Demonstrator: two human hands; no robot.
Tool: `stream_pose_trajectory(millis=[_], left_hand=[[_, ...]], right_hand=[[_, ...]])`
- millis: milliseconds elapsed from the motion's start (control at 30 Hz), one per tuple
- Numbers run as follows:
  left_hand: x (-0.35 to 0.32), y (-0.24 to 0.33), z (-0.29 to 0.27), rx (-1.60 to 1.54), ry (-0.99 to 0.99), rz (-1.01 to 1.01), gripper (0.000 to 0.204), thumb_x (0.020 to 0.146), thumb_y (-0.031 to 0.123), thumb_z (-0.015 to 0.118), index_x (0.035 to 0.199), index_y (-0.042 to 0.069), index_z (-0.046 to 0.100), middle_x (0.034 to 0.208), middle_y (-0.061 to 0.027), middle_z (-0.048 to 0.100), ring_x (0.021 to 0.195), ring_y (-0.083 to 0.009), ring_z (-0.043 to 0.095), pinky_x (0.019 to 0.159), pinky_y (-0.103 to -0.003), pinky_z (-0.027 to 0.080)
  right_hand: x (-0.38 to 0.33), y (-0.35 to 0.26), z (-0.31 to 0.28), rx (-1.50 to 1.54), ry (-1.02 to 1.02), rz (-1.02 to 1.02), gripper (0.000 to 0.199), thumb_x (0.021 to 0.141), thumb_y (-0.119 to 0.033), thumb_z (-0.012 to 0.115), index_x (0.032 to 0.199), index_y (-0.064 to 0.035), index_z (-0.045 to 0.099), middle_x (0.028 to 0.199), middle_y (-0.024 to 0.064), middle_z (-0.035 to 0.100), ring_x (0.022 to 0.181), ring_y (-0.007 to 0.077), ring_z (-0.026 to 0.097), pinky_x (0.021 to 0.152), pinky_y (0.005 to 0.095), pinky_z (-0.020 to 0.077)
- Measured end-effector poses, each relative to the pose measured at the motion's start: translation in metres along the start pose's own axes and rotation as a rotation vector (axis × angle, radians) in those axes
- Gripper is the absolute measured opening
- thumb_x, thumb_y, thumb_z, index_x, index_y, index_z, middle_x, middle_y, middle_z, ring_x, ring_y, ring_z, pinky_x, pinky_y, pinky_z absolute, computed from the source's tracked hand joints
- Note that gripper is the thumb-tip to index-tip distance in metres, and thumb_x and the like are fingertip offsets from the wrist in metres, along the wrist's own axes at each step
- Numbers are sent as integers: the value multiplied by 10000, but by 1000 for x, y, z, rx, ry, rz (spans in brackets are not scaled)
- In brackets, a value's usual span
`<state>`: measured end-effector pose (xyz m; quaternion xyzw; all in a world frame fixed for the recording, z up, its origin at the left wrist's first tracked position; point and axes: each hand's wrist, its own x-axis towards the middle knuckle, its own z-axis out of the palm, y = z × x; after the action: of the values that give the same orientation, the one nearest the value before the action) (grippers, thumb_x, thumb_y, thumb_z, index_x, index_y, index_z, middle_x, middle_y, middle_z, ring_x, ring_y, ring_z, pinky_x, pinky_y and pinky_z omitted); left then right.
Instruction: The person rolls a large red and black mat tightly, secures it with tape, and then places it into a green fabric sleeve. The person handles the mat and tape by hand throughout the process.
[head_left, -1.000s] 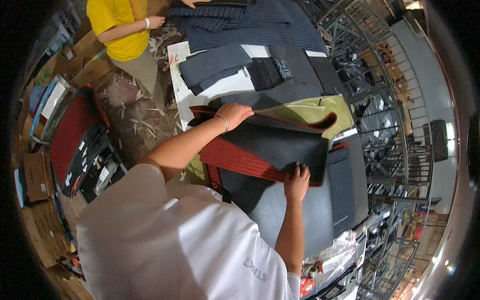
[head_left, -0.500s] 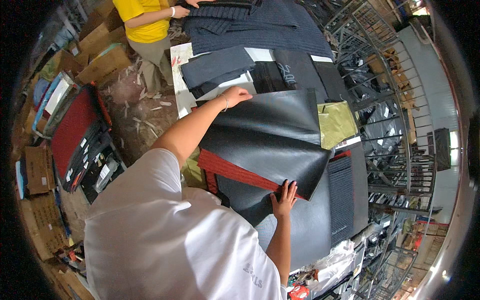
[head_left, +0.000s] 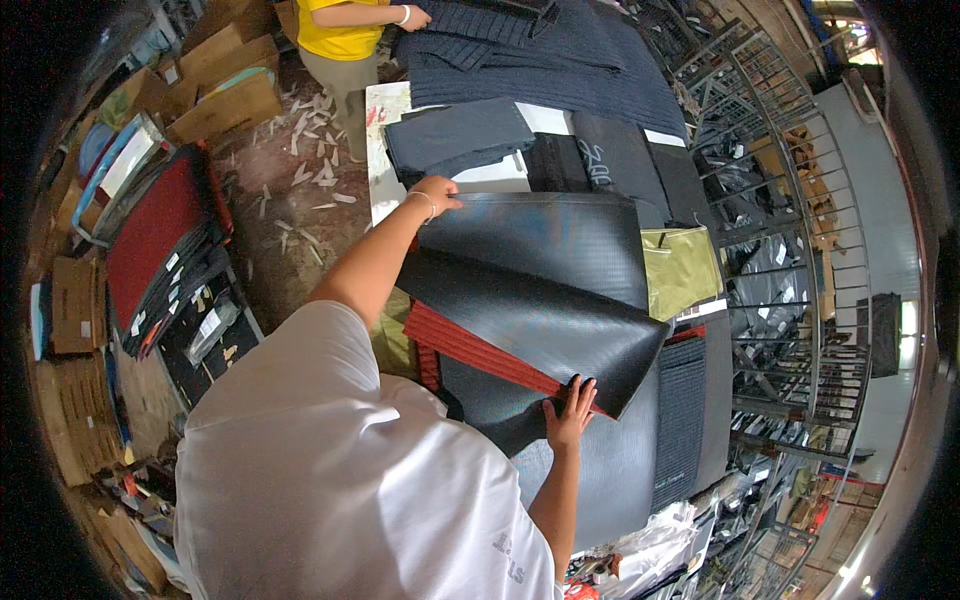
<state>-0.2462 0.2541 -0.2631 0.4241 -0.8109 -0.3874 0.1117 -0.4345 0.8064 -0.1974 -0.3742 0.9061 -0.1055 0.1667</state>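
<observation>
A mat with a smooth black backing point(head_left: 540, 240) lies before me, bent into a broad fold. Along the fold's near side its red ribbed face point(head_left: 480, 347) shows. At the mat's far left corner, my left hand point(head_left: 437, 195) is closed on the edge, the thumb and fingers pinching it. My right hand point(head_left: 571, 412) rests flat with fingers spread on the near edge, touching the red strip and the black sheet below. Under the folded mat lies another smooth black sheet point(head_left: 610, 470). Beside it on the right is a dark ribbed mat point(head_left: 680, 420).
Dark ribbed mats point(head_left: 540, 65) and a folded dark piece point(head_left: 460, 138) cover the table's far end. An olive bag point(head_left: 680, 268) lies at the right. Metal racks point(head_left: 800, 300) stand beyond. A person in yellow point(head_left: 340, 35) works at the far left, near cardboard boxes point(head_left: 225, 105).
My left hand has slid left along the mat's far edge to its corner, and that edge now lies straighter. The right hand stays at the near edge. The whole view has shifted slightly.
</observation>
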Motion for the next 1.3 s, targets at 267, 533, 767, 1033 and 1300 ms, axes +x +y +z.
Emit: stream_pose_trajectory(millis=[267, 533, 767, 1033, 1300], left_hand=[[-55, -54, -18, -777, -51, -357, 526, 904, 262, 818, 1337, 14, 652, 1247, -79, 696, 1085, -203, 681, 904, -343, 566], [-84, -39, -4, -1136, 70, -353, 532, 980, 223, 728, 1456, 57, 558, 1343, -63, 645, 1244, -187, 603, 1020, -392, 506], [-90, -58, 14, -1333, 118, -371, 521, 986, 198, 712, 1456, 56, 537, 1336, -67, 653, 1203, -202, 630, 1021, -414, 490], [-100, -6, 7, -1149, 384, -122, 321, 983, -88, 592, 1196, 149, 638, 1113, -29, 642, 860, -93, 575, 669, -260, 462], [-100, -12, 16, -949, 401, 3, 360, 888, -94, 720, 1196, 94, 724, 981, 21, 590, 885, -89, 572, 812, -222, 499]], right_hand=[[-1, -1, -1, 21, -17, -15, 1009, 885, -401, 771, 1675, -266, 158, 1753, 125, 15, 1607, 382, 40, 1198, 721, 129], [0, 3, -3, 10, -37, -10, 989, 898, -371, 763, 1674, -258, 160, 1751, 132, 12, 1604, 399, 32, 1192, 725, 145], [2, 4, 1, 6, -10, -42, 1013, 876, -398, 777, 1673, -255, 168, 1752, 126, 9, 1602, 405, 43, 1171, 756, 158], [-1, 9, 2, 8, -23, -33, 1004, 893, -397, 766, 1676, -261, 153, 1752, 125, 11, 1602, 407, 38, 1180, 741, 151], [0, 1, -3, 19, -45, -6, 975, 915, -375, 756, 1675, -264, 156, 1753, 124, 1, 1605, 399, 21, 1190, 727, 137]])
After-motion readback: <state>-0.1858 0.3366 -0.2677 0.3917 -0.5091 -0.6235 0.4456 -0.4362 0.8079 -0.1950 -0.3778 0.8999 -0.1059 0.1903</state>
